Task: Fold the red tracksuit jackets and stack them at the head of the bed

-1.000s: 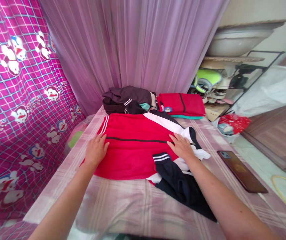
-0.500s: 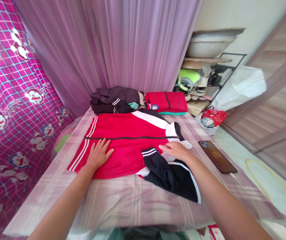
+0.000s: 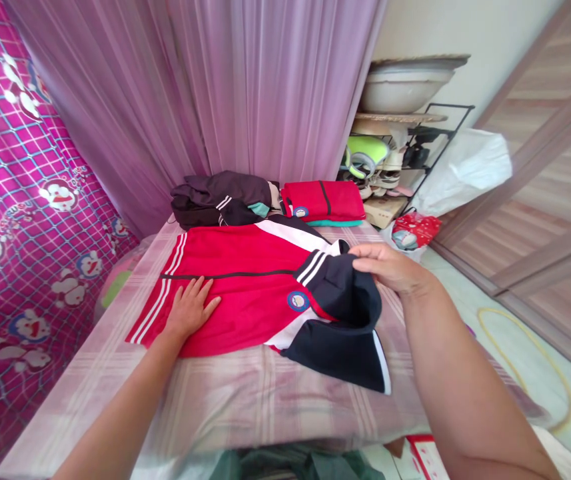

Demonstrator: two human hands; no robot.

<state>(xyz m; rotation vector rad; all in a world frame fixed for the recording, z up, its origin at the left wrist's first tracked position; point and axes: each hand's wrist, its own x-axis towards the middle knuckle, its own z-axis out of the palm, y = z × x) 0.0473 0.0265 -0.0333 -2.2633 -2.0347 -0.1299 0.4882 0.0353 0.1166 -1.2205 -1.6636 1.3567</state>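
A red zip-up jacket point(image 3: 235, 313) with white and dark navy parts lies front up on the table, hem to the left and collar to the right. My left hand point(image 3: 192, 308) rests flat on the red body near the hem, fingers spread. Near the collar, my right hand point(image 3: 388, 265) pinches the navy sleeve point(image 3: 345, 293) between thumb and fingers. That sleeve is raised and folded across the chest, its striped cuff near the zip. A round blue badge point(image 3: 298, 301) shows beside it. The far sleeve stretches toward the back.
Behind the jacket sit a heap of dark clothes point(image 3: 225, 190) and a folded red garment point(image 3: 335, 200) on teal cloth. A plaid cloth covers the table point(image 3: 245, 400). To the right stand a shoe rack point(image 3: 415, 170) and a white bag point(image 3: 465, 170).
My right hand has taken hold of the near sleeve and lifted it up and away from me, over the chest; the badge is now uncovered. My left hand stays on the jacket.
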